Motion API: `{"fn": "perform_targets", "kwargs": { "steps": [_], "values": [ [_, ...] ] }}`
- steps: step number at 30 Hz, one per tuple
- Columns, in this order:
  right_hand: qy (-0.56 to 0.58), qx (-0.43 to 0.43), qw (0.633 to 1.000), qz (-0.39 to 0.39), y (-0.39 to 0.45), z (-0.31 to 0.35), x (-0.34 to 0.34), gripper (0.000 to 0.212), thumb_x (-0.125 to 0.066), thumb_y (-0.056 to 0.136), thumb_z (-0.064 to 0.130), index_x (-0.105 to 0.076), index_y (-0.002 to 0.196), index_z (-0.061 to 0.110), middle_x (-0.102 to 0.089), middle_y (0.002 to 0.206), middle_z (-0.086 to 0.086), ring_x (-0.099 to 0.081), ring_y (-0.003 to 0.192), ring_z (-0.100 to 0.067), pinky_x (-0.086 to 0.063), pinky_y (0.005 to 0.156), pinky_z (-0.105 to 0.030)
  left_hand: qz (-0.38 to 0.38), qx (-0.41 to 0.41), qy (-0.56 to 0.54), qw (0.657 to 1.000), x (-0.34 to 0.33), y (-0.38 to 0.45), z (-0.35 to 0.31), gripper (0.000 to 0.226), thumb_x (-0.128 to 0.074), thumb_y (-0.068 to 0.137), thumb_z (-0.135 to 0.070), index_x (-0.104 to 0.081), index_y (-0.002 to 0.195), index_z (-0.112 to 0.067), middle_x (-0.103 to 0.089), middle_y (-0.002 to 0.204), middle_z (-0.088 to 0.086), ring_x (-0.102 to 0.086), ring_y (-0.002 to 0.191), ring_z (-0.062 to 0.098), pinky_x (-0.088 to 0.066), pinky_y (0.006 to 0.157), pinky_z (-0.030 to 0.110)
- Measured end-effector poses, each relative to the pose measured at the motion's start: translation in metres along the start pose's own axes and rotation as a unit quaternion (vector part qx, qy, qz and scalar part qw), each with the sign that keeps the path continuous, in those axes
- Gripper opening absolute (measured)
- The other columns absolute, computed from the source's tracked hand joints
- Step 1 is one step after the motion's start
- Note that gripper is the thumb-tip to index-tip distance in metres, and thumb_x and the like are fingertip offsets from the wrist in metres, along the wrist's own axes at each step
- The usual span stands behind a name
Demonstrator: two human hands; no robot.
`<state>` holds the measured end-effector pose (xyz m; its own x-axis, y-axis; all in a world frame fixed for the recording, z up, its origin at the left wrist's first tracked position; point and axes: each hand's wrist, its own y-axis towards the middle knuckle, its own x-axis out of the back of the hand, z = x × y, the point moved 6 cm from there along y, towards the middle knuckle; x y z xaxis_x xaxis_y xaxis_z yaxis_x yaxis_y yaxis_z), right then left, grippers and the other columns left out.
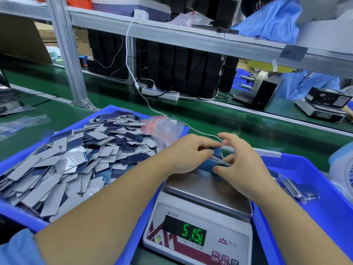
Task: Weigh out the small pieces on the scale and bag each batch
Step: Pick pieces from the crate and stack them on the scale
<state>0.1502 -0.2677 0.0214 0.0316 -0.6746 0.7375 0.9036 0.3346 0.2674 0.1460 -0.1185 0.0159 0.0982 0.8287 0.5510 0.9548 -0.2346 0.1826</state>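
Green bench surface carries the scale (198, 217), at whose far platform edge the batch of pieces (216, 161) lies, long axis left to right, left hand (188, 153) and right hand (241, 159) pinching opposite ends, equally near.

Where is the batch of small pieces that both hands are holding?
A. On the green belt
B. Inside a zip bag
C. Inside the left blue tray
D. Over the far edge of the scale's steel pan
D: the left hand and right hand grip the batch above the far edge of the scale pan.
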Motion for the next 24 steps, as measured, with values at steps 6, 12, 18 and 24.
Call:
{"fn": "perform_targets", "kwargs": {
  "steps": [6,12,18,24],
  "values": [
    [-0.053,-0.006,0.999,-0.005,0.000,0.000,0.003,0.073,-0.082,0.071,0.017,-0.049,0.132,0.038,-0.050,0.113,0.010,-0.057,0.081,0.017,-0.042,0.061,-0.002,0.059,-0.058,0.065,0.994,-0.007,-0.006,-0.009,0.063,-0.053,0.093,-0.001,-0.050,0.145,-0.037,-0.056,0.144,-0.013,-0.045,0.120,-0.012,-0.029,0.094,-0.005],
    [-0.081,-0.003,0.997,0.006,-0.001,-0.001,0.007,0.073,-0.084,0.069,0.031,-0.045,0.129,0.041,-0.058,0.090,0.019,-0.055,0.077,0.011,-0.039,0.058,-0.010,0.065,-0.045,0.061,0.995,-0.012,-0.007,-0.005,0.063,-0.054,0.094,-0.008,-0.040,0.146,-0.041,-0.062,0.132,-0.006,-0.055,0.113,0.001,-0.042,0.098,0.014],
    [-0.078,-0.030,0.996,0.016,-0.002,-0.005,0.015,0.065,-0.083,0.070,0.043,-0.050,0.126,0.040,-0.061,0.086,0.017,-0.052,0.074,0.011,-0.035,0.057,-0.013,0.047,-0.017,0.053,0.997,-0.010,-0.005,0.001,0.034,-0.062,0.091,-0.012,-0.058,0.120,-0.029,-0.067,0.111,-0.021,-0.058,0.100,-0.012,-0.041,0.087,0.006],
    [-0.060,-0.007,0.998,-0.014,-0.001,0.002,0.022,0.021,-0.073,0.082,0.040,-0.063,0.101,0.035,-0.063,0.083,0.015,-0.051,0.067,0.009,-0.036,0.059,-0.008,0.064,-0.063,0.099,0.991,-0.012,-0.008,-0.010,0.056,-0.055,0.091,-0.009,-0.058,0.138,-0.038,-0.062,0.135,-0.015,-0.051,0.119,-0.004,-0.038,0.098,0.008]
  ]
}}
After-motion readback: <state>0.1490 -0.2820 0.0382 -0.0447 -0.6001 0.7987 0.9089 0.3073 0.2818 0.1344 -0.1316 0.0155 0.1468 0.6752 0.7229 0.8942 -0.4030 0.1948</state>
